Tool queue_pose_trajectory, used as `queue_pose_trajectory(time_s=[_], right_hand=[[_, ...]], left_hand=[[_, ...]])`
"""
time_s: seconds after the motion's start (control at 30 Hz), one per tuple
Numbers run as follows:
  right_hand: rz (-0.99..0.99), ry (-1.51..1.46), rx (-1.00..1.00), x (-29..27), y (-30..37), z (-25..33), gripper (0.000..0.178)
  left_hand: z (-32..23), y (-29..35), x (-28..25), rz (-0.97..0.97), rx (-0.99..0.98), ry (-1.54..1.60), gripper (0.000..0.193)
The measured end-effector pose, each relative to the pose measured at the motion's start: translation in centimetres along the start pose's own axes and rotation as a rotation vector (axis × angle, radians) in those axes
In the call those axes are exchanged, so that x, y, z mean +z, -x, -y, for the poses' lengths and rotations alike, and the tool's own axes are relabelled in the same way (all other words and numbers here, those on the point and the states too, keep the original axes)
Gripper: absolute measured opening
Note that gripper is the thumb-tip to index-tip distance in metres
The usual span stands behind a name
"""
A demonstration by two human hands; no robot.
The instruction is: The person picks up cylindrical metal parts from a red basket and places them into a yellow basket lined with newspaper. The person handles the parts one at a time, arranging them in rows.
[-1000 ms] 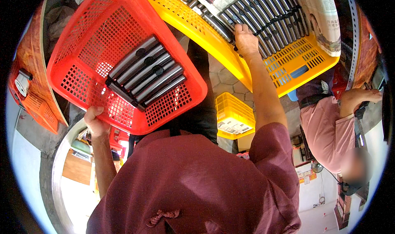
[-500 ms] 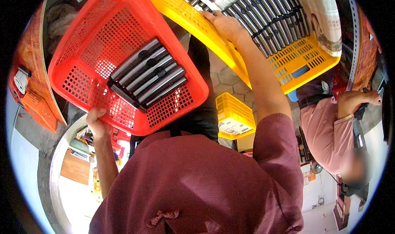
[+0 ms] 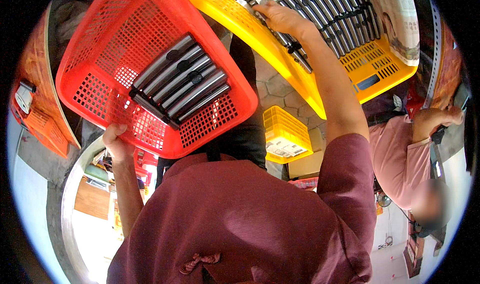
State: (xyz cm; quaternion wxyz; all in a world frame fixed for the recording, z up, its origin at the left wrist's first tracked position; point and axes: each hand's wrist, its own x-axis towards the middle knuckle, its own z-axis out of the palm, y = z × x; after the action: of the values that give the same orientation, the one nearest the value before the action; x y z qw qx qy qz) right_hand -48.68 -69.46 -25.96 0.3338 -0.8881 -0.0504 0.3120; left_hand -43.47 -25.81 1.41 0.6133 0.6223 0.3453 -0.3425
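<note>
My left hand (image 3: 117, 141) is closed on the near left rim of a red plastic basket (image 3: 162, 143), tilted in front of me. Inside it lies a set of shiny metal rods (image 3: 187, 81) with black knobs and black end strips. My right hand (image 3: 286, 20) reaches over the yellow crate (image 3: 270, 66). Its fingers are closed at the upper end of a narrow metal rod piece with black fittings (image 3: 298, 54), along the crate's near side. Beyond it, several similar rods (image 3: 330, 21) lie in rows in the crate. The fingertips are partly hidden.
Newspaper (image 3: 402, 31) lines the yellow crate's far right wall. Below, a smaller yellow basket (image 3: 286, 131) stands near a cardboard box (image 3: 306, 159) on paving. An orange basket (image 3: 47, 129) is at the left. At the right another person in a pink shirt (image 3: 400, 159) works close by.
My right hand has moved right and up off the crate's rim, and the narrow rod piece now shows beneath my forearm. The red basket shifts only slightly in view.
</note>
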Motion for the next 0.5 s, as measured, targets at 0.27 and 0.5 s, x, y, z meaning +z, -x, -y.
queue_pose_trajectory(time_s=[0.27, 0.5], right_hand=[[0.097, 0.047, 0.078, 0.0, -1.5, 1.3, 0.041], [-0.022, -0.382, 0.085, -3.5, 0.0, 0.3, 0.036]], left_hand=[[-0.7, 0.0, 2.0, -0.043, 0.052, 0.017, 0.077], [0.3, -0.4, -0.5, -0.067, 0.003, 0.087, 0.075]])
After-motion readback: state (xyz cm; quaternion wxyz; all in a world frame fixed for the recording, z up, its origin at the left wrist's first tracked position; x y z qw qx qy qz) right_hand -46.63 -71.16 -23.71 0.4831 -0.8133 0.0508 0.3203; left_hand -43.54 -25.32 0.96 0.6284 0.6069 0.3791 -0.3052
